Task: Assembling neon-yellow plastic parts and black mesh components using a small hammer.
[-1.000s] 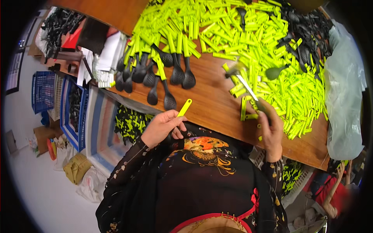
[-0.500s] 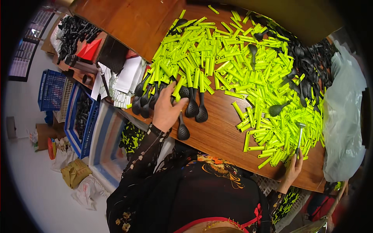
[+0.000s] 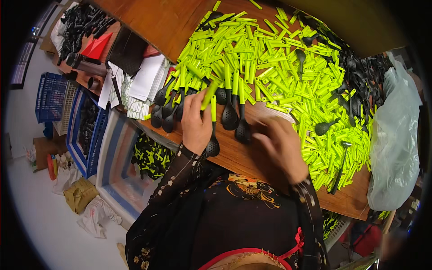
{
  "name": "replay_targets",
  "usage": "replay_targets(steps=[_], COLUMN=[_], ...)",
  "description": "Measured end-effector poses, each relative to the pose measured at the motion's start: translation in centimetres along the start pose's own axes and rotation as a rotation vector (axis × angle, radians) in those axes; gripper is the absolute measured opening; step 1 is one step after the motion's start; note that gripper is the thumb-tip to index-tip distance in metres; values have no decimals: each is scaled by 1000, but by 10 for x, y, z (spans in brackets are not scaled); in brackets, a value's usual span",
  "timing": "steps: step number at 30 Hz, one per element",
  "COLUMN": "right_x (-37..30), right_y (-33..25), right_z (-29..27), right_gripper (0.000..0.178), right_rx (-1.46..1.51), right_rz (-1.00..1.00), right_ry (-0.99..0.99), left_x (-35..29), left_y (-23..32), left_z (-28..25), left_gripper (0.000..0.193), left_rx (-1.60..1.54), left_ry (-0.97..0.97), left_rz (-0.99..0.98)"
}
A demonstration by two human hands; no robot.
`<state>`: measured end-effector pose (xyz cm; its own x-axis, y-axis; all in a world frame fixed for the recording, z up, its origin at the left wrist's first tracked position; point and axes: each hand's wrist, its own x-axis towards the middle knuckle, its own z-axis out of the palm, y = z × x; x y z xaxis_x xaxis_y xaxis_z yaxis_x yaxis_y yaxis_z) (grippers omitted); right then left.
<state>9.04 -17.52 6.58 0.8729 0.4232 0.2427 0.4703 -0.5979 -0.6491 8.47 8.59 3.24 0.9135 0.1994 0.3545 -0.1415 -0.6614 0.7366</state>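
From the head view, I see the left hand (image 3: 196, 130) pinching a green handle (image 3: 209, 95). The right hand (image 3: 282, 147), loosely open with nothing in it, is near a black spoon (image 3: 243, 131); swinging left could knock that spoon.

Far left: blue plastic crate (image 3: 48, 96), cream slatted basket (image 3: 66, 105) just beside it. Nearer, second blue crate (image 3: 96, 146), then large tub (image 3: 118, 168) with blue, white and pinkish stripes. Left, on pale floor (image 3: 40, 220): brown cardboard box (image 3: 43, 153), orange-red object (image 3: 53, 167), kind unclear, crumpled brown-paper parcel (image 3: 81, 195), white plastic bag (image 3: 99, 217) touching parcel's near side. Far left, on side surface: red folded sheet (image 3: 96, 46), stacked white papers (image 3: 146, 76). Right, at table edge: translucent plastic bag (image 3: 393, 148), tall, wrinkled.
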Motion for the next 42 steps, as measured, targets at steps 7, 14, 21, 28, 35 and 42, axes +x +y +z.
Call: replay_targets(steps=[7,14,21,28,35,42], right_x=[71,33,-5,-2,14,-9], right_y=[-11,-8,12,27,37,27], right_z=[71,56,74,74,59,64], right_gripper=[55,55,66,56,53,40], right_rx=[-263,-199,-317,-357,-113,540], right_rz=[-105,-72,-167,-246,-305,127], right_ry=[-158,-145,-116,-55,35,309], left_x=[-51,-49,-40,-15,1,-7], left_y=[7,26,24,23,17,36], left_z=[-34,-25,-11,31,68,66], left_gripper=[28,48,47,56,47,34], left_rx=[14,331,328,375,99,-949], left_ry=[-279,-425,-418,-368,-292,-258], left_rz=[-280,-128,-38,-51,-135,-564])
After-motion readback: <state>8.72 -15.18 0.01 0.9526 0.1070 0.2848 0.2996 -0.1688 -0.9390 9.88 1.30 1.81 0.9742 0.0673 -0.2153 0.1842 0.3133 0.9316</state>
